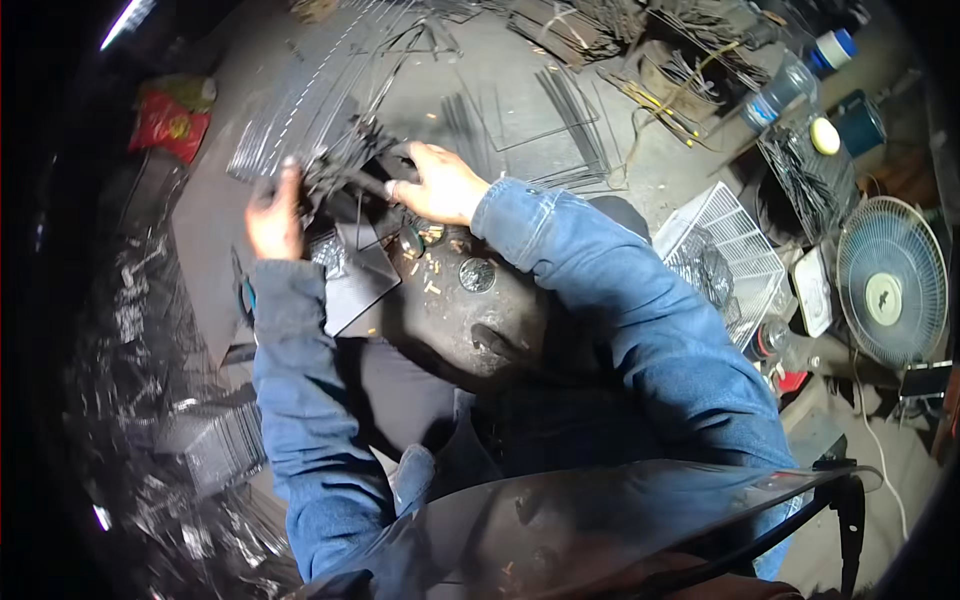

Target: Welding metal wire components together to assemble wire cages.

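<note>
My right hand closes its fingers on a dark metal piece with a bar-like end, wearing what looks like a ring. At the piece's other side, my left hand is curled round its edge, thumb pointing up. The piece looks clumpy and partly blurred, so its exact kind is unclear. Just beyond it, a fan of thin metal wires spreads over the grey work surface. Below my hands lies a flat metal plate. Cigarette butts are scattered beside a round metal disc.
Bent wire frames lie at the far side. To the right stand a white wire basket, a fan and a plastic bottle. Teal-handled pliers and stacked wire grids are on the left. A transparent visor crosses the lower edge.
</note>
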`<state>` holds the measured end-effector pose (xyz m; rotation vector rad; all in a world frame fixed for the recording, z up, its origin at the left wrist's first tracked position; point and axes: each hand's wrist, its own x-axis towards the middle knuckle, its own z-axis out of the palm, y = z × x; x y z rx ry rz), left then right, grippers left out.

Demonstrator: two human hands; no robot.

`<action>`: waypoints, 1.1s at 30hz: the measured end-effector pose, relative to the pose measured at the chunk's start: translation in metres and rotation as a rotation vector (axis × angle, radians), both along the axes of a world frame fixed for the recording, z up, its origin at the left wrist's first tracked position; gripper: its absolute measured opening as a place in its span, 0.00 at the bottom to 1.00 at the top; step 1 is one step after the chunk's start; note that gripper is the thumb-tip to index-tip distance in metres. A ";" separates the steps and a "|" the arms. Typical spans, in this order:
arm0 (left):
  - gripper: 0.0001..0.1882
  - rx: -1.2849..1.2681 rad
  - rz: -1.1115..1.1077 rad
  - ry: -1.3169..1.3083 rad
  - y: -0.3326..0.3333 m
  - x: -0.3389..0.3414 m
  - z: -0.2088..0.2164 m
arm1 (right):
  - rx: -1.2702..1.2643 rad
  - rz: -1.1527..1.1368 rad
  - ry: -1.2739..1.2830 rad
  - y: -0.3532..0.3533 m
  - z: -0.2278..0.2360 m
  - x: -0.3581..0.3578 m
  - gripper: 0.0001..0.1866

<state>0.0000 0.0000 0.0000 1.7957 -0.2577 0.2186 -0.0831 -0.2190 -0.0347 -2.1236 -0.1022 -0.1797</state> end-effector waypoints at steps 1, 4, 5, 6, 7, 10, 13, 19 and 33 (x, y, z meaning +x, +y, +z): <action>0.21 0.079 -0.063 0.121 0.004 -0.007 0.011 | 0.029 0.010 -0.028 0.008 0.004 0.002 0.31; 0.16 0.183 -0.376 0.040 0.047 -0.075 0.006 | -0.061 -0.042 -0.088 0.002 -0.007 -0.009 0.26; 0.17 0.476 -0.421 -0.267 0.081 -0.098 0.001 | -0.036 -0.048 -0.102 -0.002 -0.005 -0.005 0.24; 0.19 0.071 -0.635 0.201 0.123 -0.120 -0.016 | -0.108 -0.077 -0.125 -0.007 -0.007 0.000 0.22; 0.21 0.066 -0.738 0.224 0.160 -0.151 -0.023 | -0.162 -0.088 -0.145 -0.013 -0.011 0.004 0.21; 0.14 0.004 0.068 0.669 0.288 -0.291 -0.091 | -0.410 -0.101 -0.135 -0.020 -0.003 0.012 0.21; 0.12 0.005 0.264 1.290 0.362 -0.440 -0.219 | -0.522 -0.128 -0.145 0.001 0.001 0.016 0.19; 0.11 0.178 0.324 1.590 0.358 -0.601 -0.320 | -0.568 -0.315 -0.326 -0.053 -0.010 0.018 0.16; 0.12 0.439 0.161 1.543 0.366 -0.661 -0.331 | -0.715 -0.445 -0.168 -0.081 -0.020 0.053 0.22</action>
